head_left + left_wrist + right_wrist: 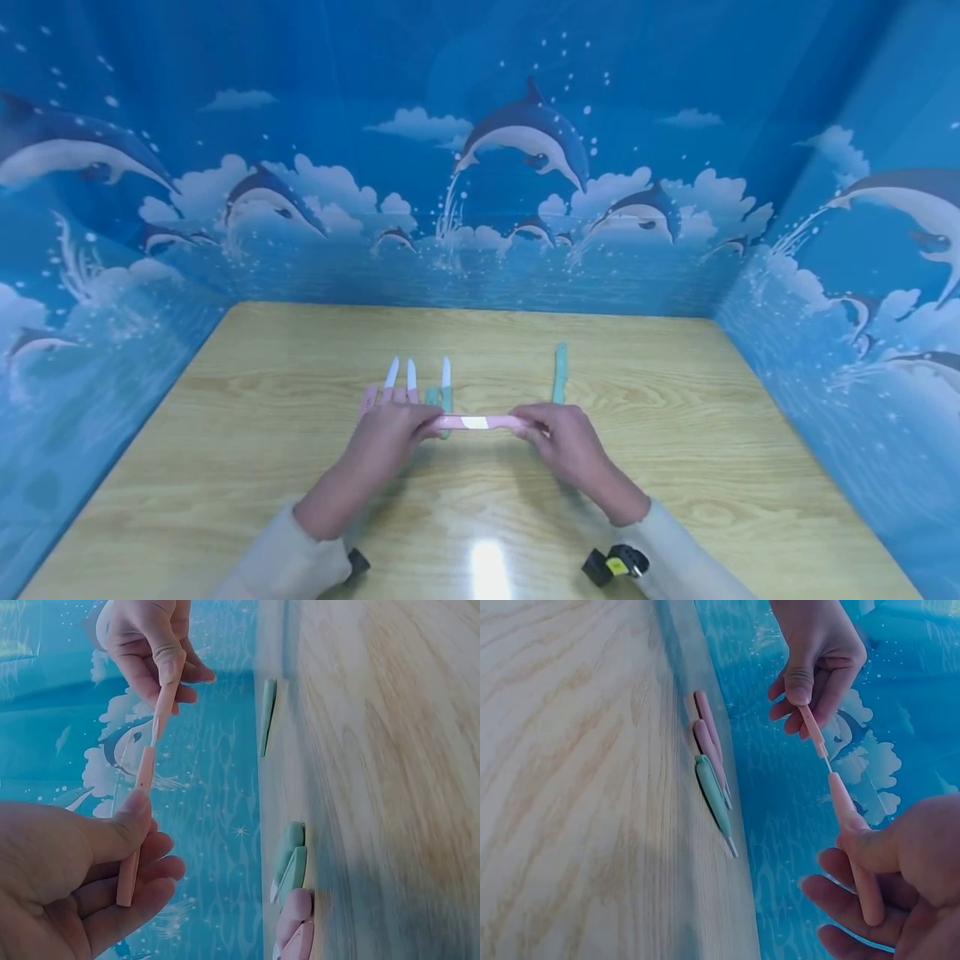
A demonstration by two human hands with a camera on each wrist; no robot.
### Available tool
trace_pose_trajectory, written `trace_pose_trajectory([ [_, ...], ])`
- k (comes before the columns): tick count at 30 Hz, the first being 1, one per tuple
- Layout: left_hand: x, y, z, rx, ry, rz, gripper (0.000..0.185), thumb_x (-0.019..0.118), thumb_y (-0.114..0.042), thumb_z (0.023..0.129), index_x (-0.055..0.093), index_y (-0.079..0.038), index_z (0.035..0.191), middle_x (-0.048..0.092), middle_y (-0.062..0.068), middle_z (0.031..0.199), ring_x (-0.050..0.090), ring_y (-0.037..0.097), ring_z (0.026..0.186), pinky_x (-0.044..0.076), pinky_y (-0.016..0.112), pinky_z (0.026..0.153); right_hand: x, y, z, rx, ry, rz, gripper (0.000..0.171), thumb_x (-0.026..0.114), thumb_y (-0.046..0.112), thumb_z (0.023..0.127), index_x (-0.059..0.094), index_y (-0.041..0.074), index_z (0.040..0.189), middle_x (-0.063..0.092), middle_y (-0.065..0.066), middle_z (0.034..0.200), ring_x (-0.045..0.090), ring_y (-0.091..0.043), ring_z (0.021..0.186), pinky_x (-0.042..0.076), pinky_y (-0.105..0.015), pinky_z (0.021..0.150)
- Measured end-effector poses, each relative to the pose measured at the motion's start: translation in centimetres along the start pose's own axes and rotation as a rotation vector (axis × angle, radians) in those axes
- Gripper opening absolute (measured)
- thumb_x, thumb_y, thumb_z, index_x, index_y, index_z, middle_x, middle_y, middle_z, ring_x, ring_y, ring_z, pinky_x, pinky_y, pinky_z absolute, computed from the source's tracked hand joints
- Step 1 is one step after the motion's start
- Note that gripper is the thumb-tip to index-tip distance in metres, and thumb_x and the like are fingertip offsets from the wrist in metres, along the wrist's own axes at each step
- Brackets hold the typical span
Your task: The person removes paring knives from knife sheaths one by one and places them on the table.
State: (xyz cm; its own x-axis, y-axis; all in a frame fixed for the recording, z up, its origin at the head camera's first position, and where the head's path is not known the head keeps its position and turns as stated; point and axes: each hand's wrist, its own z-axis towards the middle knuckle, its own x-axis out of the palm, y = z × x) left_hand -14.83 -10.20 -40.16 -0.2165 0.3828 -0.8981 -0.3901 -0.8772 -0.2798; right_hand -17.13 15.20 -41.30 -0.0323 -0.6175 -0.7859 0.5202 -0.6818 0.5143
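While held level, pink knife [475, 422] between both hands' fingers [420, 427]

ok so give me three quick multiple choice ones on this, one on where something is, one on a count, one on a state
1. Where does the green cover lie?
A. Under the left hand
B. On the table beyond the right hand, apart from the row of knives
C. Across the row of knives

2. How many knives lie on the table with bare white blades?
A. One
B. Five
C. Three

3. How is the pink knife?
A. Held off the table by both hands, a strip of white blade showing between its pink parts
B. Lying flat on the table, untouched
C. Held in one hand only

Answers:
1 B: the green cover lies alone on the table, past the right hand.
2 C: three white blades point away in the row.
3 A: the left hand and right hand each grip one end of the pink knife.
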Motion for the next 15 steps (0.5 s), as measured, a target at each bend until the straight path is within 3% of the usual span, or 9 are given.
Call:
trace_pose_trajectory([
  [5, 0.25, 0.09, 0.07, 0.018, -0.015, -0.019, 0.019, 0.078, -0.025, 0.077, 0.076, -0.017, 0.095, 0.071, 0.005, 0.083, 0.058, 0.028, 0.08, 0.044, 0.062, 0.093, -0.09, 0.04, 0.1, -0.001, -0.021, -0.013, 0.02, 0.074, 0.006, 0.083, 0.075, 0.011, 0.102, 0.074, -0.002, 0.099, 0.07, -0.015, 0.089, 0.059, -0.033, 0.077],
  [8, 0.36, 0.17, 0.09, 0.022, -0.027, -0.015, 0.02, 0.079, -0.024, 0.076, 0.076, -0.017, 0.094, 0.069, 0.005, 0.082, 0.058, 0.027, 0.078, 0.046, 0.059, 0.09, -0.13, -0.01, 0.08, 0.02, -0.005, -0.01, 0.02, 0.074, 0.007, 0.084, 0.075, 0.012, 0.103, 0.074, -0.002, 0.099, 0.069, -0.015, 0.088, 0.059, -0.033, 0.076],
  [15, 0.49, 0.28, 0.09, -0.005, -0.02, -0.028, 0.02, 0.079, -0.024, 0.076, 0.076, -0.019, 0.095, 0.071, 0.003, 0.084, 0.057, 0.028, 0.082, 0.037, 0.067, 0.098, -0.16, -0.22, 0.18, 0.055, 0.0, -0.01, 0.019, 0.073, 0.007, 0.085, 0.074, 0.014, 0.103, 0.073, -0.001, 0.102, 0.069, -0.016, 0.094, 0.058, -0.033, 0.082],
])
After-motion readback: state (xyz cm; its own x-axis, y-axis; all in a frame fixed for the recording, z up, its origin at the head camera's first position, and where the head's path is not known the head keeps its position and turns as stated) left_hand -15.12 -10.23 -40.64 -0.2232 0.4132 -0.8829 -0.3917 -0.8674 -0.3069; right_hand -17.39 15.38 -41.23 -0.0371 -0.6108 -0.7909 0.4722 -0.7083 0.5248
